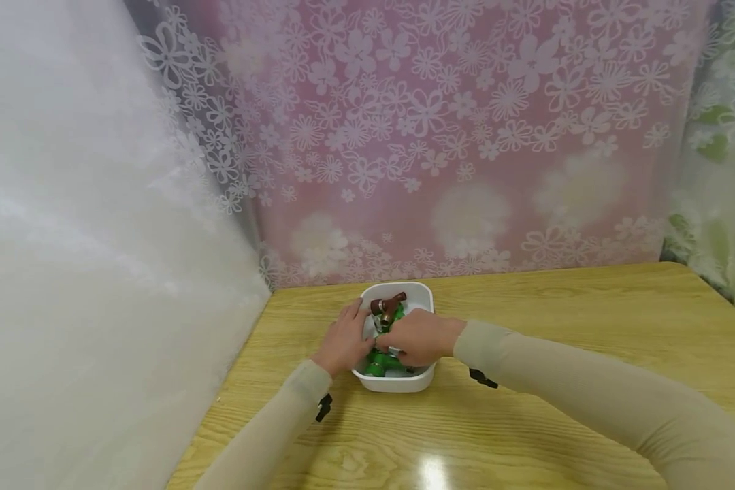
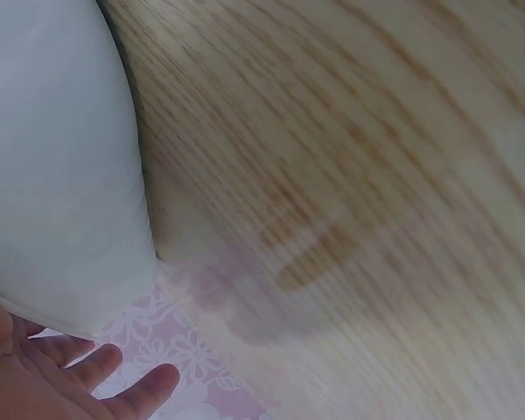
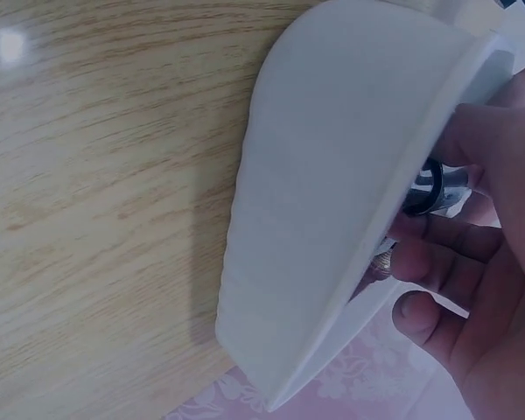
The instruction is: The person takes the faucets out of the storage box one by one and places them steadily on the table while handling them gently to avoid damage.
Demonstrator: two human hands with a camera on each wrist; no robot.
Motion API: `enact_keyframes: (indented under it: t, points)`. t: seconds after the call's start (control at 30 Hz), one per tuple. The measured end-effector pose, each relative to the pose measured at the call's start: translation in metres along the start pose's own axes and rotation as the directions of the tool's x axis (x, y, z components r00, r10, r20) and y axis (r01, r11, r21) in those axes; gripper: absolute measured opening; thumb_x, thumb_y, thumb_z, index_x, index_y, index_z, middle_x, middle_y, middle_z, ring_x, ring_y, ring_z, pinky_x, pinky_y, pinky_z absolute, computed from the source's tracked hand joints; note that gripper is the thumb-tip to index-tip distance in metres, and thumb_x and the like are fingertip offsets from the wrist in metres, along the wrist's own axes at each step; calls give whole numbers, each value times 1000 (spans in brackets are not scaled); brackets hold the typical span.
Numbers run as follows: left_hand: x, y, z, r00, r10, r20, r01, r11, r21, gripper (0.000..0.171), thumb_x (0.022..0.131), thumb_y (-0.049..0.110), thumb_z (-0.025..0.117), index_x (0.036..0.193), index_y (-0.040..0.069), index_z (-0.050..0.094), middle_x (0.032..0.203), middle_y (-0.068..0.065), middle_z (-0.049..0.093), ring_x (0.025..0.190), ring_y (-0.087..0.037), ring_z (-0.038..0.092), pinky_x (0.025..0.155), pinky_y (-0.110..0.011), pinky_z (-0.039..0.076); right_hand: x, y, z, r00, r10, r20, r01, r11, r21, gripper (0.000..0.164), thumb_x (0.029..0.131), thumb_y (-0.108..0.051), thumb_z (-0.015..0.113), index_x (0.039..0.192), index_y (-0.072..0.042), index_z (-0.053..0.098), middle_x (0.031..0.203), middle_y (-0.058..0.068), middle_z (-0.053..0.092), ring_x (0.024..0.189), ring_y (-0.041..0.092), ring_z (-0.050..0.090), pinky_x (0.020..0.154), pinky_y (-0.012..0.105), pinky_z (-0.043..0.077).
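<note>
The bench's [image 1: 588, 299] near edge is cut off by the frame. The left sleeve [image 1: 263, 429] and right sleeve [image 1: 569, 364] enter over it, also cropped, each with a black wrist piece [image 1: 483, 378] partly showing underneath. A patch of glare [image 1: 433, 473] washes out the wood grain between them.

Farther in, toward the back edge and closer to the left edge than to the right, stands a white tub [image 1: 395, 384]. The left hand [image 1: 343, 340] lies along its left rim, fingers loosely extended and spread, thumb over the rim; the left wrist view crops its palm. The right hand [image 1: 419, 337] reaches in across the right rim with bent fingers. A dark ringed piece [image 3: 430, 188] shows beside its thumb, but whether the fingers have hold of it I cannot tell.

Inside, green pieces [image 1: 382, 364] lie near the front wall, half covered by the right hand; a brown branching piece [image 1: 388, 306] leans toward the back. What lies under the hand is hidden.

Wide bare bench runs from the tub to the back right corner, a narrower strip to the left edge, beside a white sheet [image 1: 98, 238]. A pink flowered curtain [image 1: 465, 136] hangs along the back edge.
</note>
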State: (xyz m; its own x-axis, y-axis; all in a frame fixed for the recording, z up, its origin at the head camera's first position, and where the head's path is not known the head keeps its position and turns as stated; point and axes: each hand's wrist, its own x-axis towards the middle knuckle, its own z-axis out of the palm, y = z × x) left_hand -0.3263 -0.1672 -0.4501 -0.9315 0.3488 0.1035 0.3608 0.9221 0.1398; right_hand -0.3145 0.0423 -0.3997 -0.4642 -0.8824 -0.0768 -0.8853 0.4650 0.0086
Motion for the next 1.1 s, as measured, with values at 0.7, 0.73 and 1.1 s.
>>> enact_keyframes:
  t: [0.7,0.73,1.1]
  points:
    - [-1,1,-2,1000,-4,3,4,1000,-5,65,99,33,61,154,7,38,166,-13,23,149,-33,29,109,-57,42,-31,10,-34,988,-13,-155,13,1000,-4,20,97,-18,62,115,-27,61,82,-11,59,58,4,44,53,22,36]
    - [-1,2,-2,1000,-4,2,4,1000,-8,65,99,33,62,153,7,39,166,-13,23,149,-33,29,109,-57,42,-33,11,-35,988,-7,-151,9,1000,12,19,97,-17,62,114,-26,61,83,-11,59,59,4,45,54,23,36]
    - [-1,0,-1,1000,-4,3,4,1000,2,60,99,33,59,150,6,43,167,-12,21,150,-34,28,111,-56,41,-61,35,-29,982,22,-188,-29,999,-34,18,96,-15,63,111,-25,62,86,-9,60,70,8,49,60,25,39]
